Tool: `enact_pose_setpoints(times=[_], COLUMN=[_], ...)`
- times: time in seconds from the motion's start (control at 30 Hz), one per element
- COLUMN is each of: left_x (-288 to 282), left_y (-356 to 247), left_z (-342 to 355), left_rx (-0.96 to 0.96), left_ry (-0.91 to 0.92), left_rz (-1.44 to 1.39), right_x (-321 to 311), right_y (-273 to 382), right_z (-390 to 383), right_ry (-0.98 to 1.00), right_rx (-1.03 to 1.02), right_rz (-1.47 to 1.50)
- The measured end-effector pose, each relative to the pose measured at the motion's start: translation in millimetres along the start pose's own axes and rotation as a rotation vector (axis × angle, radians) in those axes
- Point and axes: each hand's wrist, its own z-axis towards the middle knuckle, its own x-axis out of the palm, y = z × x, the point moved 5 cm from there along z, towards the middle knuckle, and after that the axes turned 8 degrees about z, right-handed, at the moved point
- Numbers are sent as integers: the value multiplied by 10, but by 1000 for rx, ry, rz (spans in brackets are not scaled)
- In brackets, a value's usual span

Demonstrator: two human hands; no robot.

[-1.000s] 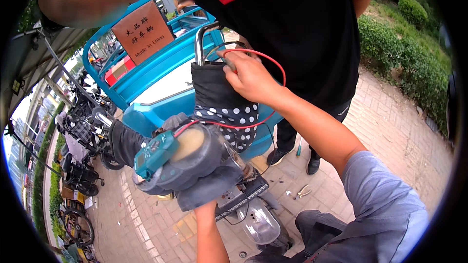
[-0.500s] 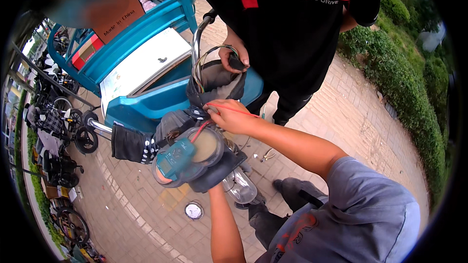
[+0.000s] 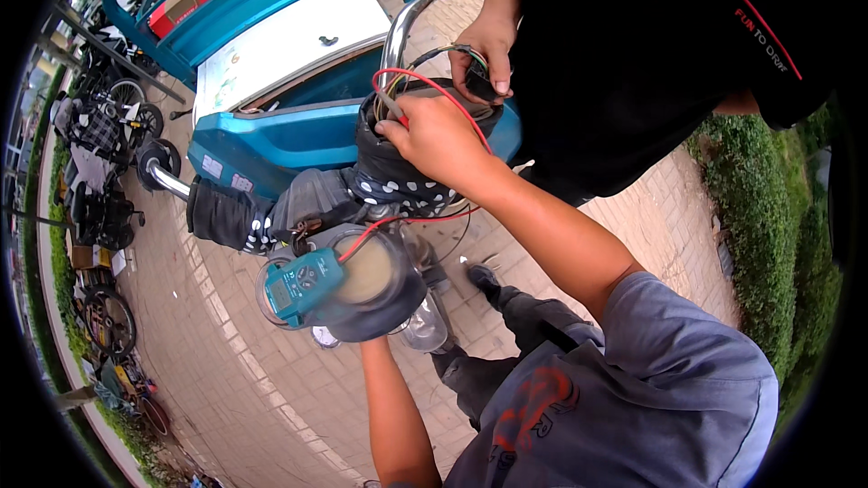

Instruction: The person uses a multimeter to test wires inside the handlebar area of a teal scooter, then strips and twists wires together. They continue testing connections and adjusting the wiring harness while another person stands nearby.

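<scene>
My right hand (image 3: 441, 137) pinches the grey handle of a test probe (image 3: 392, 110) beside a bundle of wires (image 3: 402, 79). The probe's red lead (image 3: 452, 95) loops over that hand. A teal multimeter (image 3: 306, 287) rests on the vehicle's round, clear-covered instrument panel (image 3: 371, 267), with a red lead running from it. My left forearm (image 3: 393, 407) reaches up under the panel, which hides my left hand. Across from me, another person's hand (image 3: 488, 45) holds a black connector (image 3: 484, 81) above a dark handlebar cover (image 3: 389, 149).
A chrome handlebar (image 3: 402, 32) rises beside the blue cargo bed (image 3: 280, 149), which carries a white board (image 3: 289, 45). Another dark cover (image 3: 221, 214) wraps the left grip. Parked bikes (image 3: 108, 208) line the left side; a hedge (image 3: 768, 217) stands at the right.
The view has shifted. My right hand has turned, its probe now up by the wires, and the red lead arches above it. The other person's hand still holds the connector.
</scene>
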Motion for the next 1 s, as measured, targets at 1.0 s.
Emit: enact_pose_setpoints(times=[1.0], left_x=[20], left_y=[-189], left_z=[-42], left_rx=[2], left_ry=[-144], left_rz=[3], right_x=[91], right_y=[-422], right_z=[169], right_ry=[343], right_rx=[566], right_rz=[1038])
